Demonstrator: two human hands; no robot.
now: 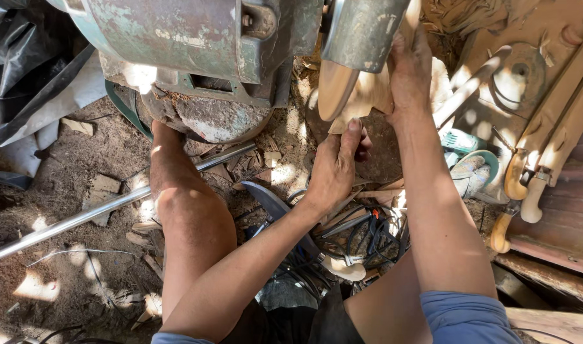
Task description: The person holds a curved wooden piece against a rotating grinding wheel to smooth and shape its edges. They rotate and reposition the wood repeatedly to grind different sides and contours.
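Underfoot, a dirt floor (62,191) strewn with wood chips and sawdust is seen in patchy sunlight. A pale piece of wood (361,95) is held up against a metal guard (361,32) beside a worn green machine (189,44). It is gripped from below by the left hand (335,169), fingers curled shut round its lower edge, and from the side by the right hand (411,70), fingers wrapped over it. A metal pipe (107,210), a curved blade (272,204), tangled cables (361,239) and carved wooden handles (540,159) lie around. The wood's top is hidden behind the guard.
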